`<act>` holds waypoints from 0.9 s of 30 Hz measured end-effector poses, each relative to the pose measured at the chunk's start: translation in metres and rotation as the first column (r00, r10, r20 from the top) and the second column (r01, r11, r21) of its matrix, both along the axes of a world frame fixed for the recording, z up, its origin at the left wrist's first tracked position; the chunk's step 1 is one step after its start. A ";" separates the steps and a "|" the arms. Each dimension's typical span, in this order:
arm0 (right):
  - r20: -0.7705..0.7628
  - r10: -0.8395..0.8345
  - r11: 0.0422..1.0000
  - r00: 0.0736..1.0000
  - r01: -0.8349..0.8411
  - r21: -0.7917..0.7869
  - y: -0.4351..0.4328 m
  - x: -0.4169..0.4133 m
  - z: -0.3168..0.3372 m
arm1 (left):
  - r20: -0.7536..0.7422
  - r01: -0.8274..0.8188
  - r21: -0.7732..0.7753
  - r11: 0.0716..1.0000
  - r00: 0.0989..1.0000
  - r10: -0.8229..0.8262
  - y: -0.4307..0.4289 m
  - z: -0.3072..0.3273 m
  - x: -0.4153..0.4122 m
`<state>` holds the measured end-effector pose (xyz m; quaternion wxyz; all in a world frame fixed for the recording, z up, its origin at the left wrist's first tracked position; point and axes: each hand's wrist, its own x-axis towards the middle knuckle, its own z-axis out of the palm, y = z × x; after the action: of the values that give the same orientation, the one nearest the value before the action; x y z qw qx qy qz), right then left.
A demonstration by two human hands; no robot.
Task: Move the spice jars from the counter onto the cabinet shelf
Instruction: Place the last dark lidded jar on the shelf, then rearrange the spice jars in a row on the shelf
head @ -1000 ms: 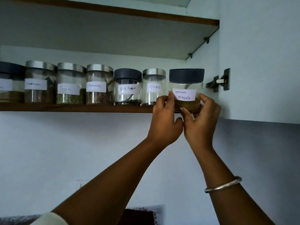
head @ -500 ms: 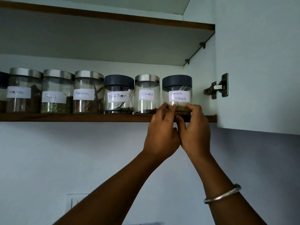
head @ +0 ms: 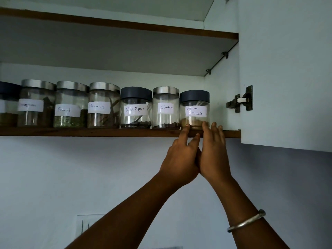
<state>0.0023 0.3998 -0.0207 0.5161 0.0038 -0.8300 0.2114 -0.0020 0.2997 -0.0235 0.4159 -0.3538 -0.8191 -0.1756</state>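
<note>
A glass jar labelled Garam Masala with a dark lid stands upright on the wooden cabinet shelf, at the right end of a row of jars. My left hand and my right hand are raised side by side just below it. Their straight fingertips touch the jar's base at the shelf edge. To its left stand the Cloves jar, the Black Pepper jar, the Cinnamon jar, the Fennel jar and others.
The open cabinet door hangs at the right with its hinge close to the last jar. An upper shelf roofs the row. A short gap separates the last jar from the cabinet's side wall. Below is bare wall.
The Garam Masala jar went from held at the shelf edge to standing on the shelf, pushed back. Both hands released their grip, and only fingertips touch its base.
</note>
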 end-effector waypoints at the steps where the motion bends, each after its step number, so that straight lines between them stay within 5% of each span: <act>1: 0.012 0.001 1.000 1.000 -0.001 -0.006 -0.001 0.001 -0.001 | 0.001 -0.002 -0.016 1.000 1.000 0.002 -0.002 0.001 0.001; 6: 0.027 -0.002 0.998 1.000 0.003 -0.065 -0.016 0.012 -0.006 | 0.054 0.030 -0.044 0.999 0.998 -0.028 -0.017 0.003 0.009; 12: 0.022 0.020 0.998 1.000 -0.021 0.054 -0.047 0.026 -0.002 | 0.073 0.027 -0.020 0.999 0.997 -0.025 -0.053 0.007 0.018; 27: 0.224 0.348 0.886 0.910 -0.397 0.239 -0.255 0.059 0.007 | 0.100 -0.259 -0.114 0.959 0.958 0.270 -0.290 0.017 0.055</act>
<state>0.0608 0.1450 -0.0140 0.3849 0.2178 -0.8772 0.1869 0.0528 0.0093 -0.0068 0.3698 -0.2509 -0.8893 -0.0971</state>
